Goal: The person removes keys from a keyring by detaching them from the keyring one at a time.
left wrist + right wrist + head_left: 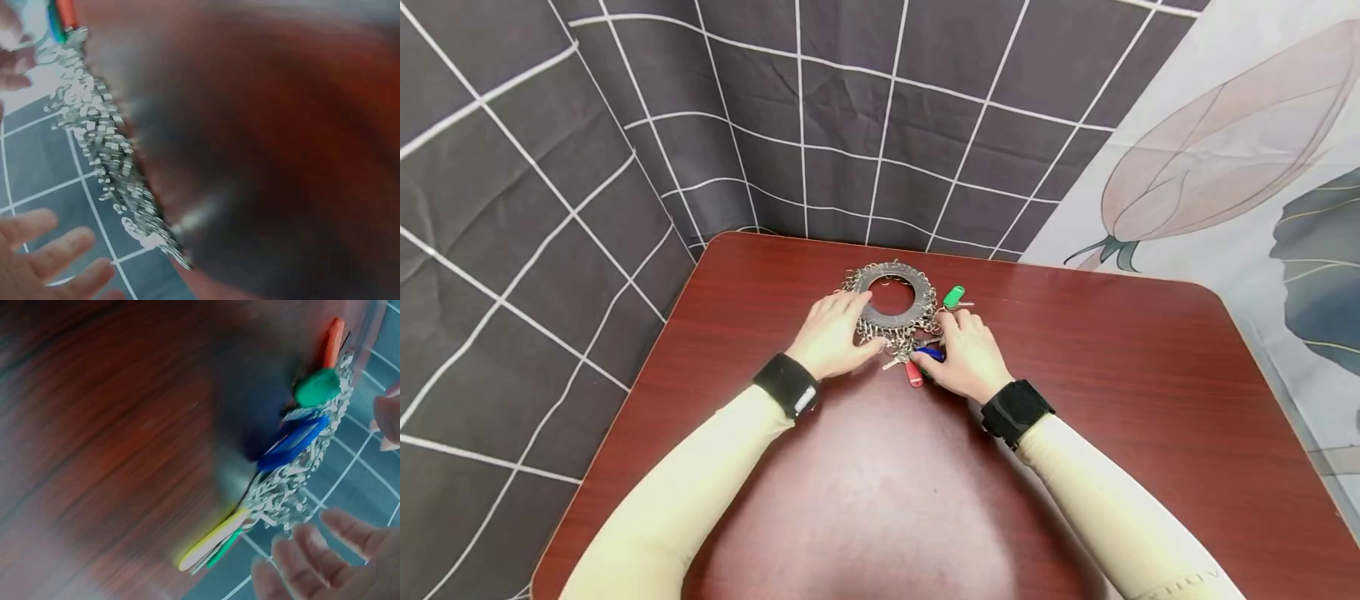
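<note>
We see a flat metal ring disc (891,296) lying near the far edge of the reddish-brown desk (1112,367), its rim hung all round with small wire rings and keys. Most of the tagged keys cluster at the near right side: a green tag (953,296) lies just right of the disc, a blue tag (931,353) and a red tag (913,374) at the near edge.

Our left hand (831,337) rests on the disc's near left rim, fingers extended and fairly flat, steadying rather than gripping; it holds nothing. In the left wrist view the fingers (44,250) look spread and relaxed, beside the blurred fringe of wire rings (106,150).

Our right hand (966,354) sits over the key cluster at the near right, fingers bent down onto the rings beside the blue tag. From the head view we cannot tell whether it pinches a ring or key or only touches them. The right wrist view shows its fingers (325,550) loose and apart from the bunch, with blue, green, red and yellow tags (209,540) fanned out, blurred.

Our judgement: the work is at the sorting-and-selecting stage. The disc is braced and nothing appears detached from it. Singling out one key and working it off or on is all left.
</note>
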The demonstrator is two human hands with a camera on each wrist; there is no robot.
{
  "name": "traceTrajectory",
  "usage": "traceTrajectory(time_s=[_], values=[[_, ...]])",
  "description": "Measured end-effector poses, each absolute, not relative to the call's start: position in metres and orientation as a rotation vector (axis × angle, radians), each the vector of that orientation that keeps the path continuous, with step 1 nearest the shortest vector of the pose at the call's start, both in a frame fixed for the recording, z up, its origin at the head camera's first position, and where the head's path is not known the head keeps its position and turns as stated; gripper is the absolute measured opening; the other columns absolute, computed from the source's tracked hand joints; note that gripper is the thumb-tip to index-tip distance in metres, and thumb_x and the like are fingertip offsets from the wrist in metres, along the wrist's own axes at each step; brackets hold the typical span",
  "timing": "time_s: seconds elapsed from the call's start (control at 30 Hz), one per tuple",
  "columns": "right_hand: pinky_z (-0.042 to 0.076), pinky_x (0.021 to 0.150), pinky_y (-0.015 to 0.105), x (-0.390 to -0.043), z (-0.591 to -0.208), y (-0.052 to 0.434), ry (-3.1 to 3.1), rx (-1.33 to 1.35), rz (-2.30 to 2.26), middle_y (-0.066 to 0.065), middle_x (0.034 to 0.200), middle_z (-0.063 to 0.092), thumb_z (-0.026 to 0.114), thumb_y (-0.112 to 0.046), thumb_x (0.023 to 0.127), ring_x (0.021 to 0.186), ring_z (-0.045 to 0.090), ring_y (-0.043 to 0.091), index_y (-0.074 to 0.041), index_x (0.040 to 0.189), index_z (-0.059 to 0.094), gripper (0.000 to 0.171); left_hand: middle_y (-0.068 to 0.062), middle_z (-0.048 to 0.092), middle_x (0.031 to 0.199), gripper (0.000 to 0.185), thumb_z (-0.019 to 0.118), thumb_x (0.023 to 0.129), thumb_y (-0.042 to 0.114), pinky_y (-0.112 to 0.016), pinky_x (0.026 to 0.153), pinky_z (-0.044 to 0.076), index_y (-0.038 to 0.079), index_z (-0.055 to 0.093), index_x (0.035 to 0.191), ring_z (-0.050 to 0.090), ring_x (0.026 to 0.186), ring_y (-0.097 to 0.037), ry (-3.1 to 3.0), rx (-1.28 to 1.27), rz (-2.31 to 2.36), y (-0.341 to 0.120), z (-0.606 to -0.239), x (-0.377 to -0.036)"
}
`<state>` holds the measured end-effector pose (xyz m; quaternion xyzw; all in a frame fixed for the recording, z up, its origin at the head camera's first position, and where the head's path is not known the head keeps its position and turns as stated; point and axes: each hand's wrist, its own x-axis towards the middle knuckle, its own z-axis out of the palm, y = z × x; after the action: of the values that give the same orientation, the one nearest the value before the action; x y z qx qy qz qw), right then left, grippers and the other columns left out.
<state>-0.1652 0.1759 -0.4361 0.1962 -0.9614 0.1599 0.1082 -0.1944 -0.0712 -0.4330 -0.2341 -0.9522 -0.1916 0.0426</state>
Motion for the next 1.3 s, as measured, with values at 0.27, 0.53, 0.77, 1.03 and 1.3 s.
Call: traceTrajectory(time_s=[0.27, 0.53, 0.77, 1.03, 1.3], values=[[0.044, 0.07, 0.045, -0.167, -0.436, 0.162, -2.912, 0.672, 0.499, 0.01, 0.093, 0.051, 0.075, -0.047, 0.077, 0.084, 0.051, 0.027, -0.002, 0.111, 0.059, 0.059, -0.014, 0.046, 0.141, 0.072, 0.066, 0.085, 0.044, -0.053, 0.11, 0.024, 0.007, 0.043, 0.142, 0.036, 0.133, -0.033, -3.024, -0.879, -0.606, -0.047, -0.421, -0.207], [0.046, 0.073, 0.043, -0.168, -0.436, 0.158, -2.93, 0.719, 0.441, 0.012, 0.092, 0.051, 0.076, -0.043, 0.078, 0.084, 0.051, 0.028, -0.002, 0.107, 0.059, 0.053, -0.008, 0.057, 0.123, 0.044, 0.068, 0.085, 0.032, -0.047, 0.105, 0.031, 0.008, 0.058, 0.121, 0.046, 0.123, -0.027, -3.052, -0.937, -0.555, -0.032, -0.421, -0.211], [0.046, 0.076, 0.043, -0.166, -0.442, 0.156, -2.937, 0.749, 0.45, 0.011, 0.088, 0.051, 0.078, -0.035, 0.078, 0.084, 0.052, 0.029, -0.002, 0.1, 0.062, 0.043, -0.004, 0.065, 0.106, 0.021, 0.066, 0.088, 0.025, -0.045, 0.099, 0.036, 0.013, 0.064, 0.105, 0.055, 0.109, -0.025, -3.083, -0.928, -0.476, -0.034, -0.427, -0.212], [0.047, 0.082, 0.043, -0.169, -0.443, 0.158, -2.938, 0.733, 0.479, 0.014, 0.095, 0.055, 0.075, -0.02, 0.082, 0.089, 0.056, 0.031, -0.003, 0.106, 0.064, 0.031, -0.005, 0.065, 0.103, 0.018, 0.067, 0.088, 0.019, -0.045, 0.091, 0.041, 0.015, 0.066, 0.106, 0.056, 0.101, -0.029, -3.084, -0.843, -0.395, -0.039, -0.422, -0.207], [0.045, 0.083, 0.046, -0.169, -0.443, 0.165, -2.898, 0.742, 0.494, 0.015, 0.096, 0.056, 0.074, -0.013, 0.083, 0.089, 0.055, 0.035, -0.001, 0.106, 0.064, 0.028, -0.007, 0.066, 0.097, 0.029, 0.072, 0.084, 0.033, -0.047, 0.093, 0.04, 0.011, 0.062, 0.1, 0.055, 0.1, -0.03, -3.111, -0.665, -0.283, -0.04, -0.422, -0.197]])
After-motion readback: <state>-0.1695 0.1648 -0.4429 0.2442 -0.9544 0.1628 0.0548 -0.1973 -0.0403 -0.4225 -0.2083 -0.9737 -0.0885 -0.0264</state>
